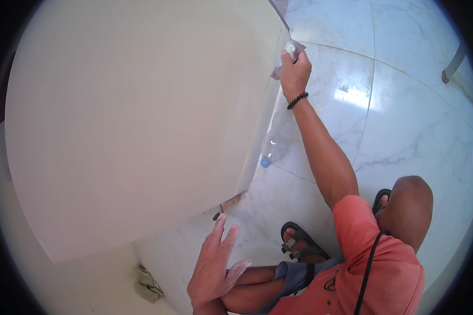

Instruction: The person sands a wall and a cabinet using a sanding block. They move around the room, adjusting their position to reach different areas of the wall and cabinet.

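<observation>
From where I stand, the step in hand looks like rubbing down the edge of a big pale panel point(142, 121): the right hand point(296, 73) grips a crumpled greyish sheet point(299, 47) at its far right edge. The next move seems to call for even pressure along that edge. The left hand point(214, 270), dusted white, is spread open and empty near the lower corner. A clear bottle point(276, 142) with a blue cap point(265, 163) lies beside the panel (whether it holds liquid, I can't tell).
</observation>
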The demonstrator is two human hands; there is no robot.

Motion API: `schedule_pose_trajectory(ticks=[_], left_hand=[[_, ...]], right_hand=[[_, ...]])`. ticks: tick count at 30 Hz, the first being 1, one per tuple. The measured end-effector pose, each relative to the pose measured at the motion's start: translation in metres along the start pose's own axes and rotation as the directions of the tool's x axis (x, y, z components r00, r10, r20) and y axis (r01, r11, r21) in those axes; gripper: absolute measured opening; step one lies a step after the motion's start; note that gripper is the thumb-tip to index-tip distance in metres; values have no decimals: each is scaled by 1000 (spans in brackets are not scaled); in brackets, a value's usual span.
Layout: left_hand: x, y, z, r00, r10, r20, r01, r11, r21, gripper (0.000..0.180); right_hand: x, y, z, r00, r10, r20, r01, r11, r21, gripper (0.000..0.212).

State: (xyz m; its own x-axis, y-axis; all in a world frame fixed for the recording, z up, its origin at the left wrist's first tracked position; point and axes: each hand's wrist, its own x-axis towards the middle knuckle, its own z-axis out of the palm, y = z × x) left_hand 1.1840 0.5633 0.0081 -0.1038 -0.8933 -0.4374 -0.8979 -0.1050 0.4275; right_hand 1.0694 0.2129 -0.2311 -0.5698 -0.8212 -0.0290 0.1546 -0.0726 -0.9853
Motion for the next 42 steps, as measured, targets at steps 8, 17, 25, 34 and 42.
schedule_pose_trajectory(ticks=[8,17,25,34,42], left_hand=[[-6,-3,-3,1000,9,5,-9,999,45,76],[-25,-15,2,998,-66,-8,66,997,43,73],[-7,-11,-6,1000,-12,5,12,998,54,74],[-10,-14,-2,998,-64,22,64,997,33,71],[8,-18,1,997,72,-30,-69,995,78,71]], right_hand=[[-41,-3,35,977,-183,105,176,982,70,21],[-78,4,69,966,-253,58,253,967,8,28],[-243,29,23,939,-231,255,221,973,69,36],[-162,11,41,968,-190,163,189,982,23,37],[-179,26,40,931,-316,181,322,947,-4,33]])
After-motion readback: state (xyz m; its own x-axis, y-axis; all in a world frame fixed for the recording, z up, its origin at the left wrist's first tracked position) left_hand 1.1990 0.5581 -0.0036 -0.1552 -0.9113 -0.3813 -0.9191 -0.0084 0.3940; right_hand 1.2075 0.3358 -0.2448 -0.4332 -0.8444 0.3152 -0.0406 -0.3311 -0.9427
